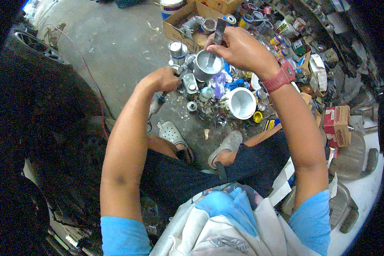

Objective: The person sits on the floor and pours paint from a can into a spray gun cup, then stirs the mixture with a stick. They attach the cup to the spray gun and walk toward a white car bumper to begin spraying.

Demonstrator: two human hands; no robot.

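Observation:
My left hand (164, 80) is closed around the handle of a spray gun, its metal body (184, 67) pointing right from my fist. The gun's open grey cup (208, 66) has a pale grey inside. Above the cup, my right hand (241, 49) pinches a dark flat metal strip (219, 30) upright between thumb and fingers. The strip's lower end reaches down into the cup. Just below the gun stand a rectangular metal can (191, 86) and a small round container (192, 106). My left fingers are partly hidden behind the back of the hand.
A white bucket (242, 103) lies near my right foot, beside a purple cloth (219, 84) and a yellow lid (257, 117). A lidded can (177, 50) and a cardboard box (168, 30) stand farther off. Cans and litter crowd the right. A red hose (99, 91) runs along the left floor.

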